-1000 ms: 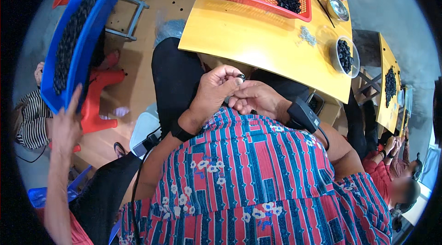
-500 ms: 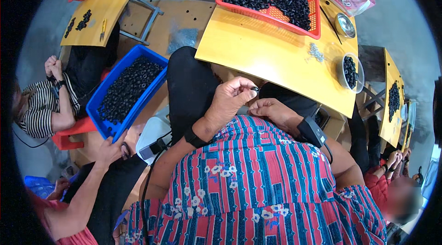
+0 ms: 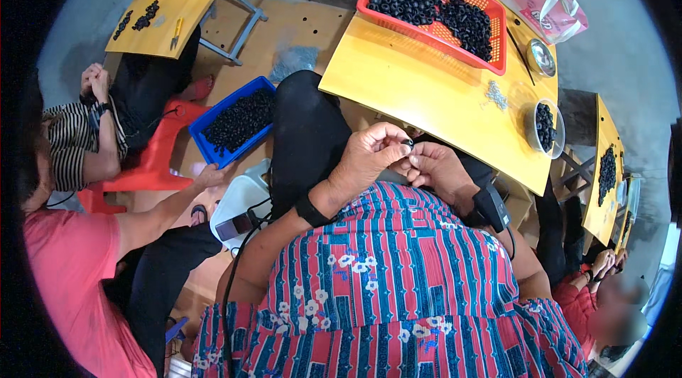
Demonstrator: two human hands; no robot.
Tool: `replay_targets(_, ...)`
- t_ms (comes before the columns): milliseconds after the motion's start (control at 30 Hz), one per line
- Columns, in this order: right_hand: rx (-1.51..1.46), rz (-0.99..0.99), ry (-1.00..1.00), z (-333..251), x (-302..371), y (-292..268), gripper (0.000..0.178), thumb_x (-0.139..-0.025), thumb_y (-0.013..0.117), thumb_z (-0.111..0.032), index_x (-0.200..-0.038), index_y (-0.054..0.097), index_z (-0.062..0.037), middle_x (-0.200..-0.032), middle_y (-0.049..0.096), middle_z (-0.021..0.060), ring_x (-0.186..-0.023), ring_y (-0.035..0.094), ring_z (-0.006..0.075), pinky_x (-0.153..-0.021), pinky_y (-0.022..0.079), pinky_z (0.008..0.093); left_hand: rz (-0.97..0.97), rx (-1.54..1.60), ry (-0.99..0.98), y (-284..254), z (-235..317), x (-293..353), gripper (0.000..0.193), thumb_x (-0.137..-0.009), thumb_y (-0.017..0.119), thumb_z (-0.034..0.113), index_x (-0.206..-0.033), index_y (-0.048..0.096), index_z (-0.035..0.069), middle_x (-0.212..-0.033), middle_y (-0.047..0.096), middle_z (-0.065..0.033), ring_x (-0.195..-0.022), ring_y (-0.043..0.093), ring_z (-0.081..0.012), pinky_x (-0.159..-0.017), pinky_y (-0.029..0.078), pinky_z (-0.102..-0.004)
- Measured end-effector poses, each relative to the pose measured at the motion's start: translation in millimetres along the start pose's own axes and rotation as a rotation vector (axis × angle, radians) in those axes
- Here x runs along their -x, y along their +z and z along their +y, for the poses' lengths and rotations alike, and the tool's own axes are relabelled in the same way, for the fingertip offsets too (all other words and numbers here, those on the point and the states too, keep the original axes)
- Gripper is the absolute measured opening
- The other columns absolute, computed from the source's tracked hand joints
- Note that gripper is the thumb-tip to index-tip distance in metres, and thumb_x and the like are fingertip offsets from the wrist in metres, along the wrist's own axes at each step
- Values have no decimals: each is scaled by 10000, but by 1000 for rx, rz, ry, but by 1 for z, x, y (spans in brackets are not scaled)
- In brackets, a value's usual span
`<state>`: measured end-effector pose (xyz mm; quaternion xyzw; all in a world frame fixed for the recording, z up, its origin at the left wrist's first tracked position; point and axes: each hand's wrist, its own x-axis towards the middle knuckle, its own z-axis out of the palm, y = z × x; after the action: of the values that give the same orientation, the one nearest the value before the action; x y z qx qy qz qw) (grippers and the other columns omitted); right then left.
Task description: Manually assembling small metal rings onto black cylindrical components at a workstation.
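Observation:
My left hand (image 3: 366, 158) pinches a small black ring-shaped part (image 3: 408, 143) between thumb and fingertips, just in front of my body. Close beside it, my right hand (image 3: 439, 170) has its thumb and forefinger pressed together near the part. Whatever the right fingertips grip is too small or hidden to make out. Beyond my hands is the near edge of the yellow table (image 3: 405, 69). On it are a small heap of silvery metal bits (image 3: 496, 96) and a clear round tub (image 3: 560, 138) of black parts.
A red basket (image 3: 432, 40) with two heaps of black parts stands at the table's far side, near a metal bowl (image 3: 541, 58), a dark stick (image 3: 521, 56) and a pink bag (image 3: 543, 1). At left, a co-worker's hand (image 3: 210, 175) touches a blue bin (image 3: 201, 142) of black parts.
My right hand has come up to my left fingertips and the black part. The co-worker's blue bin has moved away from that person and looks smaller, lower down. The whole view has shifted slightly.

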<state>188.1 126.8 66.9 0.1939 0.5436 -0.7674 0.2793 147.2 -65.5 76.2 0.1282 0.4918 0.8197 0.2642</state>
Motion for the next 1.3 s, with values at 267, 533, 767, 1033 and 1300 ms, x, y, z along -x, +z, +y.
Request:
replay_targets(267,7,12,-167,-18,7,6,137,-880,579,-59,-972,614,36,-772,631,63,-597,554,100,-564,477,212,-7,7,56,0,-4,-3,122,-855,634,73,-967,602,36,-860,590,14,-748,509,-36,-647,426,-183)
replay_targets(533,-110,-83,-276,-52,13,28,184,-873,564,-1,-1049,580,51,-885,643,113,-740,655,151,-641,555,225,125,-111,103,-3,-3,-4,144,-855,636,111,-974,597,38,-785,568,28,-660,499,-42,-609,431,-186)
replay_targets(767,-242,-106,-327,-29,-1,15,202,-901,582,-159,-1005,590,14,-771,628,57,-537,549,105,-484,460,202,131,-171,100,-3,-4,-6,167,-854,640,119,-983,580,32,-751,543,25,-649,501,-47,-593,441,-201)
replay_targets(1033,-361,-204,-292,-28,0,25,271,-945,509,-206,-1068,579,25,-741,565,34,-593,527,107,-551,451,213,111,-129,106,-3,-4,-5,161,-859,635,123,-981,579,35,-757,543,27,-653,494,-45,-597,434,-199)
replay_targets(1300,-350,-238,-279,-31,4,29,252,-941,501,-129,-1112,570,41,-754,563,49,-643,547,125,-645,501,239,86,-48,72,-4,0,-4,126,-867,623,61,-981,599,13,-880,608,-3,-806,535,-52,-752,443,-205)
